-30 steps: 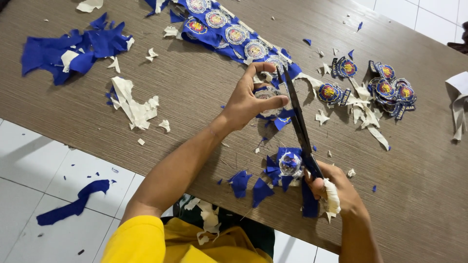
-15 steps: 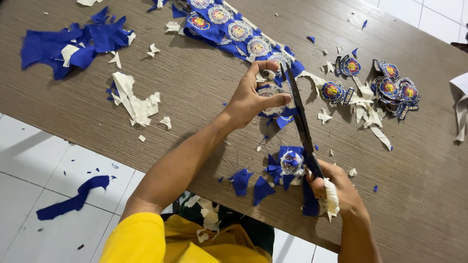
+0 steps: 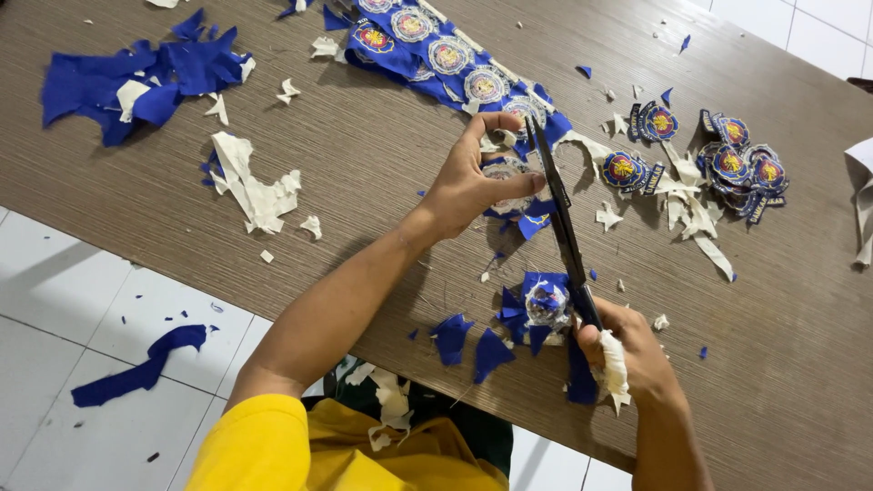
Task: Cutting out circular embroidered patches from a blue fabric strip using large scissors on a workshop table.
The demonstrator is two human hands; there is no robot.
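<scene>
My left hand point(image 3: 477, 177) pinches a round embroidered patch point(image 3: 507, 173) with blue fabric edges, held just above the brown table point(image 3: 364, 164). My right hand point(image 3: 627, 350) grips the handles of long black scissors point(image 3: 559, 214), whose blades reach up beside the patch at its right edge. A strip of blue cloth with several uncut round patches point(image 3: 436, 50) runs from the far edge toward my left hand. A partly trimmed patch point(image 3: 546, 305) lies next to my right hand.
Several cut-out patches point(image 3: 727, 164) lie at the right among white backing scraps. A heap of blue offcuts point(image 3: 136, 77) sits at the far left, white scraps point(image 3: 255, 186) nearer. A blue strip point(image 3: 136, 368) lies on the white tiled floor.
The scissor blades have closed slightly against the patch, and my left hand has turned the patch a little. Everything on the table stays where it was.
</scene>
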